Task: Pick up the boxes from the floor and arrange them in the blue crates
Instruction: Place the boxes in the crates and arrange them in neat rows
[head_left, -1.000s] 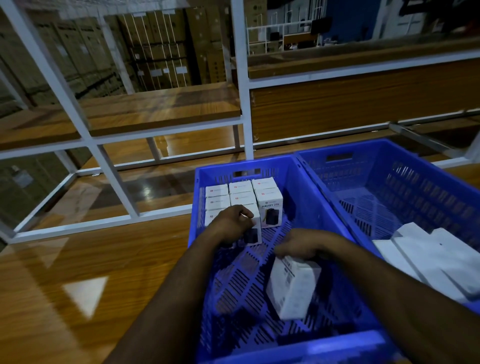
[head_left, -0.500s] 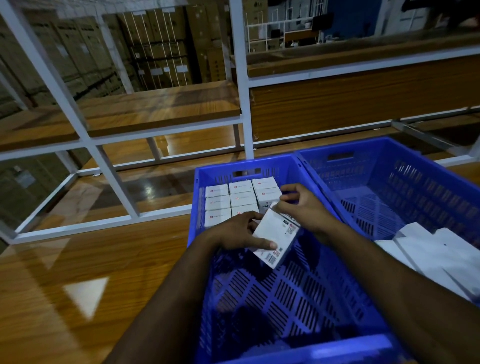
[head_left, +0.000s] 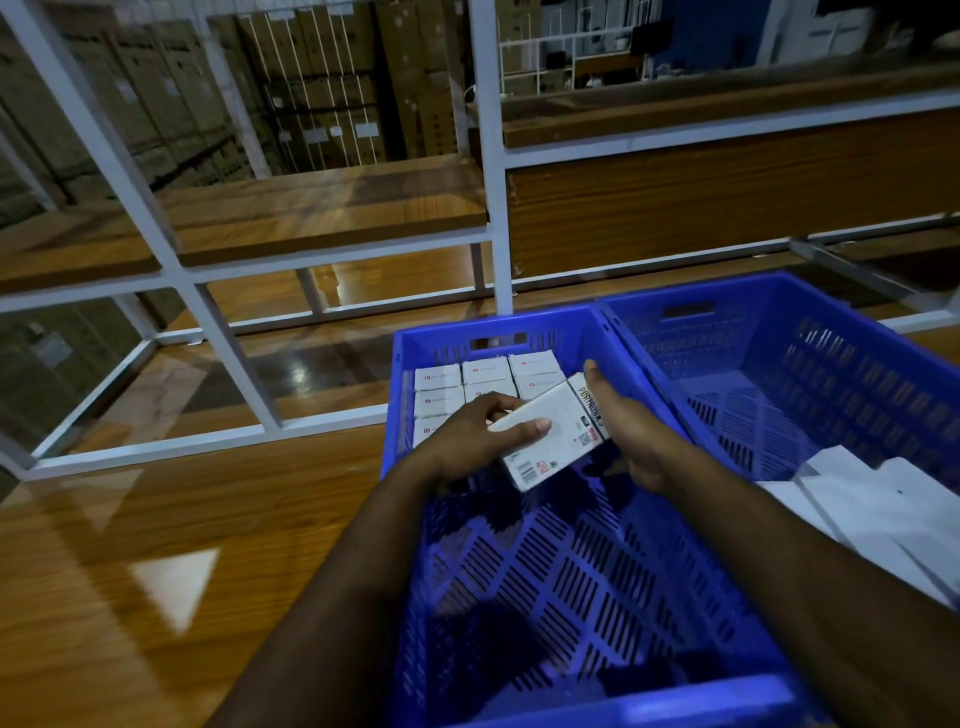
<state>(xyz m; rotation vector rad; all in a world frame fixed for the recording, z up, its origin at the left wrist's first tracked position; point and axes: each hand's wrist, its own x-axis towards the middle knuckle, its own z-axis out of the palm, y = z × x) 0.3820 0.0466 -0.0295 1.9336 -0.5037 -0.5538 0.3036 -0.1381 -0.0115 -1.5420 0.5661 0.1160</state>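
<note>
While both hands were down inside the left blue crate, they had one white box between them, tilted with its barcode end toward 7 o'clock. Left hand was grasping it from the 9 o'clock side, thumb lying across the top face. Right hand was cupped round the 3 o'clock edge, fingers curled under, so grasping it too. Box sat in the air above the crate floor, just in front of the packed white boxes lined up in rows at the crate's 12 o'clock end. Second blue crate was touching it at 3 o'clock, with some white flat pieces in its near corner. Both crates sat on a glossy wooden surface, white metal racking behind at 12.
</note>
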